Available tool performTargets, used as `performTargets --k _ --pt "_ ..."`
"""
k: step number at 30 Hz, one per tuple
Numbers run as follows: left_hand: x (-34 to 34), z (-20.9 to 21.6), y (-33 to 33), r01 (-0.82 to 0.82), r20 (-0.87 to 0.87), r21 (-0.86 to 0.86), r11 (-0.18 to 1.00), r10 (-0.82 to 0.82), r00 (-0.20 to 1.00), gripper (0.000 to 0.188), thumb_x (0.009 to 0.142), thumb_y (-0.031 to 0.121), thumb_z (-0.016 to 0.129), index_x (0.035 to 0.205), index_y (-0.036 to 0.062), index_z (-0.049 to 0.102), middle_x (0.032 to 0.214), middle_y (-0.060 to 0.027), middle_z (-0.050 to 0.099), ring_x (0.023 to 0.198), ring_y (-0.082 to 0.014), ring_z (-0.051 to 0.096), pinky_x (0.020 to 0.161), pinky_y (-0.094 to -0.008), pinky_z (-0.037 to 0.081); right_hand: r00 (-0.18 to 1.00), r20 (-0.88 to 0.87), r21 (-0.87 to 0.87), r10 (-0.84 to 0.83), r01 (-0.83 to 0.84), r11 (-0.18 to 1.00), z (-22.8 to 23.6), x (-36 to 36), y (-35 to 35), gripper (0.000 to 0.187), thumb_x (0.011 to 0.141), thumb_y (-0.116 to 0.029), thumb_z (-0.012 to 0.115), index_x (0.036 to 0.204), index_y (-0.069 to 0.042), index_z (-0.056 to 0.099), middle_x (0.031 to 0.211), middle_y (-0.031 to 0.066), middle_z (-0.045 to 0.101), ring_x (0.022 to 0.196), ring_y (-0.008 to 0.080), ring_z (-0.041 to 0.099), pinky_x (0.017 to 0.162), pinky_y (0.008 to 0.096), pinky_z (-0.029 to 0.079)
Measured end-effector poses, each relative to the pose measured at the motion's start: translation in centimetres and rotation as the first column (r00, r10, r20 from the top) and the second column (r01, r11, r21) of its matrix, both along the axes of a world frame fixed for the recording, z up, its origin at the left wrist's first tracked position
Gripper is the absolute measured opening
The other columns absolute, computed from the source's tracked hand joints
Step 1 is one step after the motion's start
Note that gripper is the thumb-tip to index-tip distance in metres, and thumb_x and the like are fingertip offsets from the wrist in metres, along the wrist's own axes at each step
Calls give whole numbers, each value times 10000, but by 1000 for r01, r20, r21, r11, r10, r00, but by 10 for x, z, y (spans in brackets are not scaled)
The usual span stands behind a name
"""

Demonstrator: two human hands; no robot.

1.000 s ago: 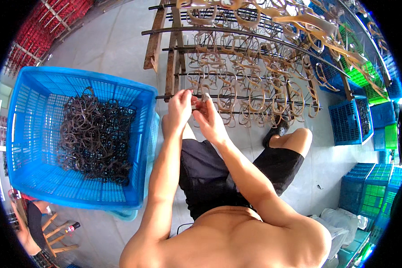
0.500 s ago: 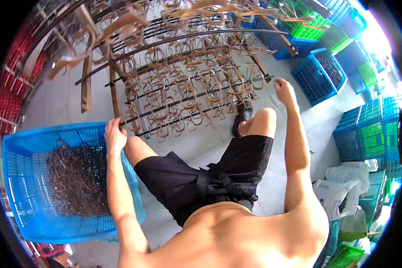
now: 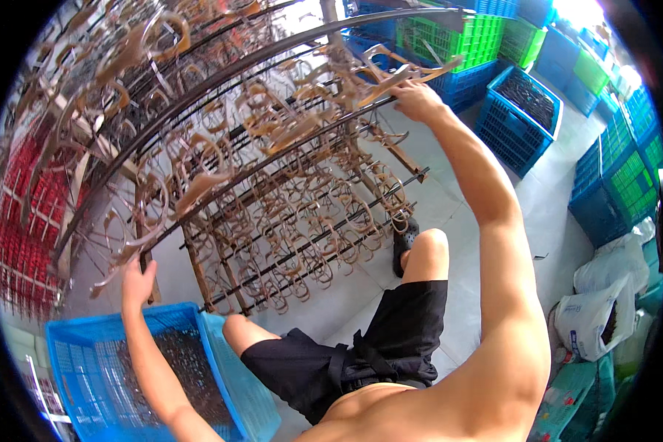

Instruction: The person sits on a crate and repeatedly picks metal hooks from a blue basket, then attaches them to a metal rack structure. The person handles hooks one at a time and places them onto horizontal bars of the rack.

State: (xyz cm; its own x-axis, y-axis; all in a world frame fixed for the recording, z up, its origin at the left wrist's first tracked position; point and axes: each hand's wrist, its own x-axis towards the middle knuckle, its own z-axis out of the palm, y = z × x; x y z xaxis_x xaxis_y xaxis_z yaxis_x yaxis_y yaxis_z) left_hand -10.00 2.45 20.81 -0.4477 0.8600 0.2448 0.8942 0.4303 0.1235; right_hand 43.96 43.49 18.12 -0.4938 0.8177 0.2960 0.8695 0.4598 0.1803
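Observation:
A long dark rod (image 3: 287, 151) runs across the front of the rack, strung with tan, loop-shaped pieces (image 3: 202, 184) that look like eyeglass frames. At the rod's left end, above the blue basket, my left hand (image 3: 135, 283) is closed around it, thumb up. My right hand (image 3: 418, 102) grips near the far right end, its fingertips partly hidden by tan pieces. Below this rod, lower rods (image 3: 346, 214) of the wooden rack (image 3: 193, 269) carry several rows of similar loops. A thicker rod (image 3: 272, 50) arches above, with more pieces around it.
A blue basket (image 3: 74, 376) with dark, tangled pieces stands at my left knee. Blue crates (image 3: 493, 140) and green crates (image 3: 482, 40) are stacked at the right and back. White bags (image 3: 593, 317) lie at the right. Red racked items (image 3: 26, 214) stand at far left.
Both hands have moved from the ends of a low rod up to a higher one. My right arm reaches farther forward and inward, my left farther left. The view has shifted too.

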Motion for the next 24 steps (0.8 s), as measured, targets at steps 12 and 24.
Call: performTargets --k 12,24 --pt "29 27 -15 40 -198 -46 998 -48 979 191 790 173 627 937 53 612 972 -168 627 939 -364 563 787 -460 438 963 -197 12 186 -187 982 15 51 -52 156 794 -186 608 931 -113 621 950 85 628 939 301 601 765 423 498" --pt "43 16 -53 138 -175 36 990 -129 976 334 887 367 520 1061 112 649 880 -171 638 819 -363 592 698 -464 453 952 -229 100 205 -186 977 -18 51 -63 171 815 -162 581 961 -72 580 1060 104 518 1018 294 527 870 389 444"
